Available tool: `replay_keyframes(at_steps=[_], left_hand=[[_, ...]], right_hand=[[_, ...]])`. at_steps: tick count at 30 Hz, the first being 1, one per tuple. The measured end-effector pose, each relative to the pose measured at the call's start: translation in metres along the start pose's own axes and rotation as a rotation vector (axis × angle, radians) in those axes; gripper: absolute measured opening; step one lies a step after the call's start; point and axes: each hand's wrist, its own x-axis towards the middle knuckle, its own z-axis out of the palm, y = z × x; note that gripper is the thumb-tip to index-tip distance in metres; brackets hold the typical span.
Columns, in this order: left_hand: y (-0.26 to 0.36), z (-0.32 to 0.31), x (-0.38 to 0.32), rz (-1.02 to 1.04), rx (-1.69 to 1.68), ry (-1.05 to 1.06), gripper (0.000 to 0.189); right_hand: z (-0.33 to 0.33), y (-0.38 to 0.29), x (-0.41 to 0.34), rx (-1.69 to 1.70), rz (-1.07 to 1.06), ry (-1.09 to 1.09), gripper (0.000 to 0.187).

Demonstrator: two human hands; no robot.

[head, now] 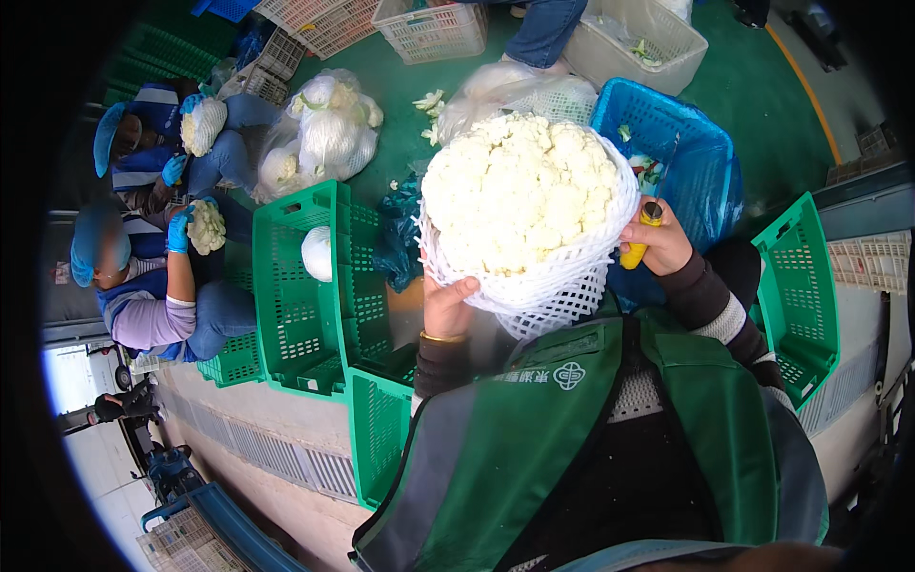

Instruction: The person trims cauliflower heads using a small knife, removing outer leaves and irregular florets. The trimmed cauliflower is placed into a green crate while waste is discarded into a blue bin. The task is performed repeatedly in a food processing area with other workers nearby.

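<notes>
A large white cauliflower head [522,193] is in front of me, curd up, with a white foam net sleeve [561,289] around its sides and underside. My left hand [449,300] grips the near left side of the sleeve, thumb on the net. In my right hand [661,243] is a knife with a yellow handle [635,254], its thin blade [672,161] pointing up and away. The fingers of that hand also meet the sleeve's right edge. Behind the knife stands a blue crate [718,136] with a blue plastic liner and leaf scraps inside.
Green crates [297,286] stand at my left, one with a netted white item [317,254]; another green crate [804,300] is at right. Bagged cauliflowers [332,136] lie on the green floor. Two co-workers [161,286] sit at left, handling cauliflowers. Pale crates [432,36] stand beyond.
</notes>
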Motion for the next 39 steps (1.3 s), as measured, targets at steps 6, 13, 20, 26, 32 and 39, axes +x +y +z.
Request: replay_keyframes(at_steps=[6, 13, 20, 26, 32, 39], left_hand=[[0.014, 0.019, 0.003, 0.14, 0.075, -0.047, 0.116], [0.025, 0.046, -0.004, 0.229, 0.095, -0.077, 0.131], [0.03, 0.053, -0.009, 0.239, 0.122, -0.164, 0.136], [0.029, 0.047, -0.011, 0.264, 0.069, -0.227, 0.125], [0.021, 0.042, -0.006, 0.295, -0.002, -0.127, 0.076], [0.022, 0.044, -0.01, 0.297, 0.046, 0.089, 0.038]], right_hand=[[-0.006, 0.008, 0.011, 0.163, -0.092, 0.027, 0.05], [-0.03, 0.033, 0.012, 0.217, -0.044, 0.031, 0.063], [-0.036, 0.041, 0.008, 0.321, -0.064, -0.01, 0.06], [-0.033, 0.036, 0.003, 0.267, -0.125, 0.024, 0.06], [-0.035, 0.036, 0.006, 0.219, -0.127, 0.043, 0.058], [-0.042, 0.058, 0.015, 0.266, -0.056, 0.085, 0.05]])
